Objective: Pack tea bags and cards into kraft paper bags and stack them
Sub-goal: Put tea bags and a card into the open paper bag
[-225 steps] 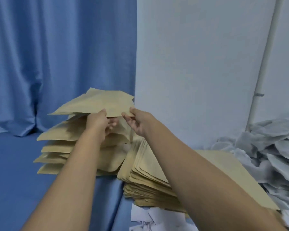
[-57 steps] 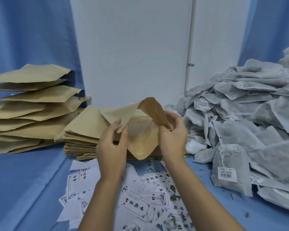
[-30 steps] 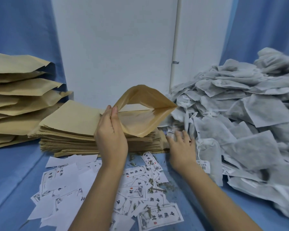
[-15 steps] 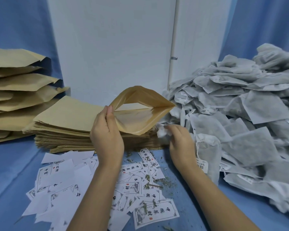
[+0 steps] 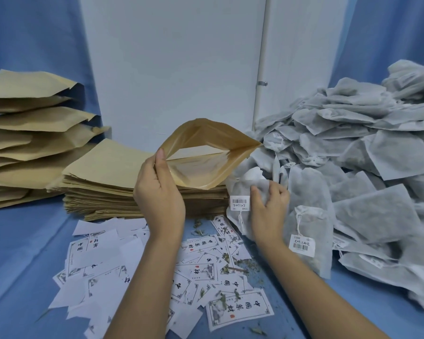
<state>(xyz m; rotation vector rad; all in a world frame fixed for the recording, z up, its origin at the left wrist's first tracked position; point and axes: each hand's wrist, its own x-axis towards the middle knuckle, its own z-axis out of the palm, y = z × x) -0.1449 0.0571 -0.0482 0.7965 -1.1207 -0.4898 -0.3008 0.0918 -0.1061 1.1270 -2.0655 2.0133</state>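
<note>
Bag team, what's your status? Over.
Left hand holds bag, mouth open. Right hand grips tea bag beside it, not yet in. Nothing blocks the mouth.

Seemingly filled bags (image 5: 30,133) lie left, empty bags (image 5: 113,182) centre, cards (image 5: 206,272) before, tea bags (image 5: 365,148) right.

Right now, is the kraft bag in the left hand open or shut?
Open: the kraft bag gapes wide, its rim pinched by the left hand.
</note>
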